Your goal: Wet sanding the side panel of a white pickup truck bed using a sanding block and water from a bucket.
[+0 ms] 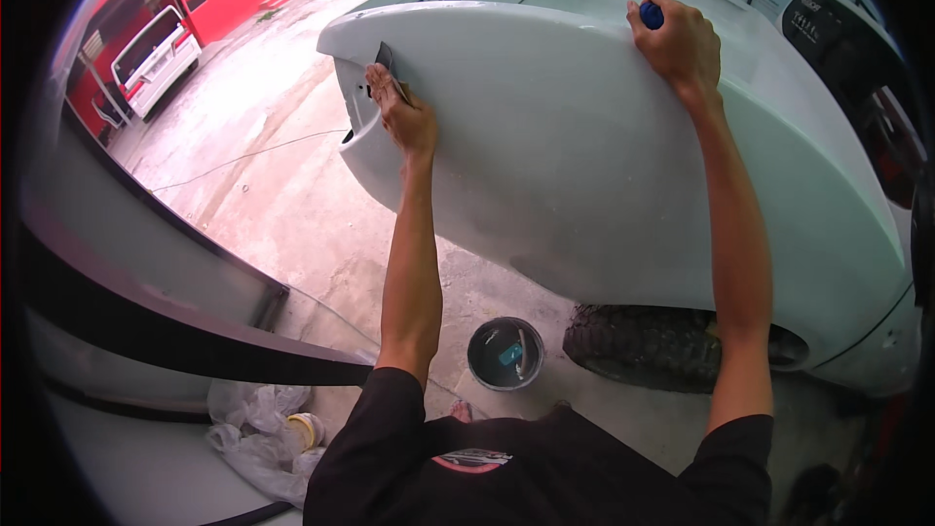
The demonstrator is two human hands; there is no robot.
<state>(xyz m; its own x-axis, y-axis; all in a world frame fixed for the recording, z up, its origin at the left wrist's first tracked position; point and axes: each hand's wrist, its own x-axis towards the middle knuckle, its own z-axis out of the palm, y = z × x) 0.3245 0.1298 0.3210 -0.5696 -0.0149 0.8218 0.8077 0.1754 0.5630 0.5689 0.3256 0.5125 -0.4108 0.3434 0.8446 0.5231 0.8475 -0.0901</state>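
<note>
Both my arms reach out over the pale side panel of a pickup truck bed. Near the panel's rear edge, my left hand presses a dark grey sheet of sandpaper against the surface. Its fingers lie over the sheet, and part of the sheet sticks out past the fingertips. At the top rim of the bed, my right hand is closed around a blue, round-ended object. Only the blue end shows; the fist hides the rest, so its kind is unclear.
Below the panel stands a dark bucket of water with a turquoise item inside, beside the truck's tyre. A grey-and-black vehicle part borders the left. Crumpled clear plastic lies there. A white vehicle is parked farther off.
</note>
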